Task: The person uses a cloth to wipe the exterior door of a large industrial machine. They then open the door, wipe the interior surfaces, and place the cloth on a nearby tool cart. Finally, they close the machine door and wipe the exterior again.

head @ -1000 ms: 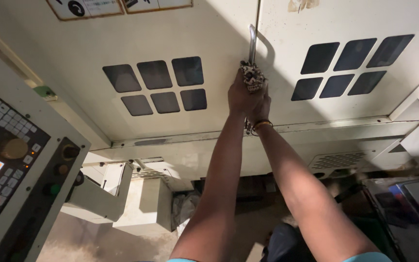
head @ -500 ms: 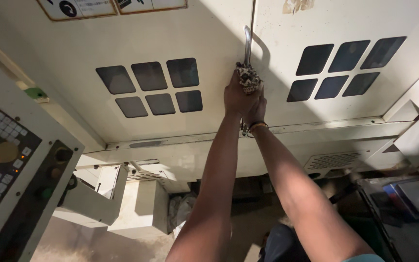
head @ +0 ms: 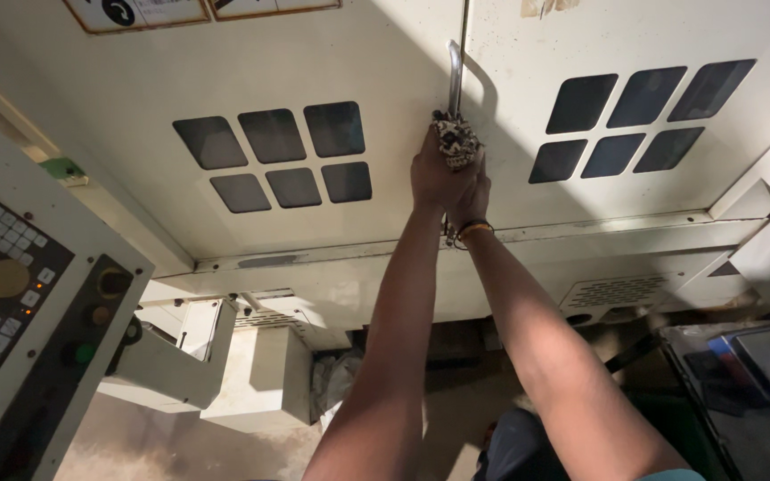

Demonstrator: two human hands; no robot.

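Cream machine enclosure fills the view, its two sliding doors meeting at a seam above the metal door handle [head: 454,76]. Far left of the handle, a control panel [head: 11,294] with grey keys, a brass knob and an orange screen corner. Nearer the handle on that side, the left door window grid [head: 280,153], six dark panes. Below it, a cream bracket box [head: 225,356] and a crumpled bag on the dusty floor.

At the handle: left hand [head: 434,169] is closed round the lower part of the bar, with a mottled rag [head: 456,142] bunched against the bar at the top of the grip. Right hand [head: 472,198] sits just under and behind it, curled shut on the same handle as far as can be seen; fingers are mostly hidden, and there is a band at the wrist. Both arms are fully extended.

Right of the handle, a second window grid [head: 639,116], then a vent grille [head: 617,289] lower down, and dark trays at far right.

Judgement: a good grip means both hands stacked on the bar, rag kept between palm and metal, force along the door's slide line, not twisting.

Against the earlier frame: the hands are on the handle in the same stacked grip; the control panel shows slightly less.
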